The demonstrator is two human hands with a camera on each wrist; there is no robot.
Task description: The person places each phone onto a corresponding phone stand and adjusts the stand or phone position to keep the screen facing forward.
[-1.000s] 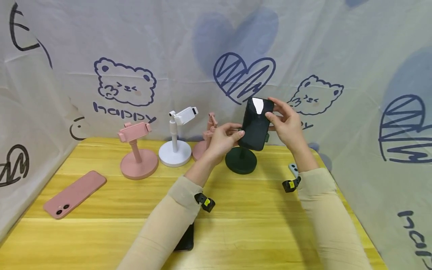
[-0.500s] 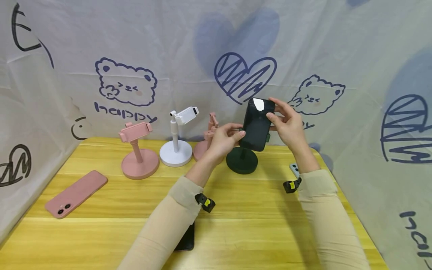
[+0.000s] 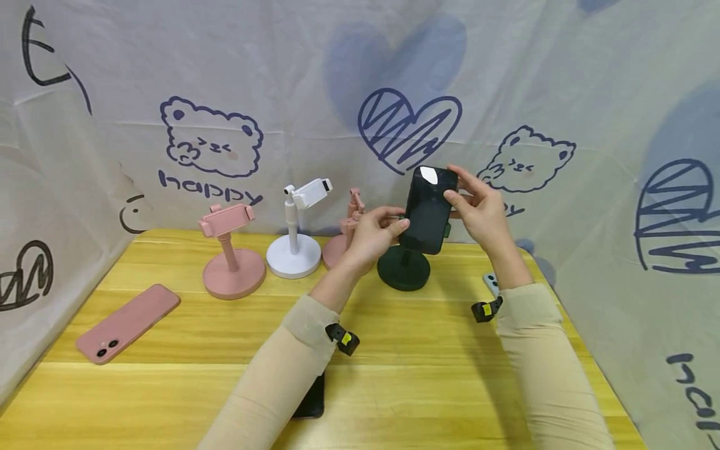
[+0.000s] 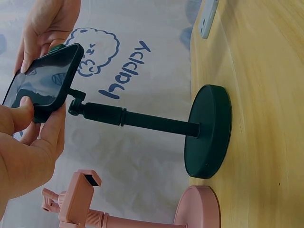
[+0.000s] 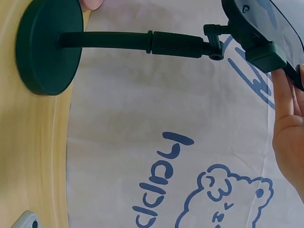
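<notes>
A black smartphone (image 3: 429, 215) sits upright, slightly tilted, in the clamp of a dark green phone stand (image 3: 404, 270). My left hand (image 3: 372, 234) holds the phone's lower left edge, thumb on the screen and fingers behind. At the upper right edge my right hand (image 3: 480, 203) grips it, thumb on the front. From the left wrist view, the stand's post (image 4: 152, 122) runs from the round base to the joint behind the phone. The right wrist view shows the green clamp end (image 5: 266, 56) at the phone's edge, beside the right fingers. The clamp's middle is hidden behind the phone.
Left of the green stand are a pink stand (image 3: 337, 247), a white stand (image 3: 293, 255) and another pink stand (image 3: 233, 273). A pink phone (image 3: 128, 324) lies at left, a dark phone (image 3: 312, 400) under the left sleeve, a pale phone (image 3: 491, 284) at right. Printed cloth hangs behind.
The phone's top edge has dipped very slightly in the head view. Both hands keep their hold on it, and the stands and other phones stay in place.
</notes>
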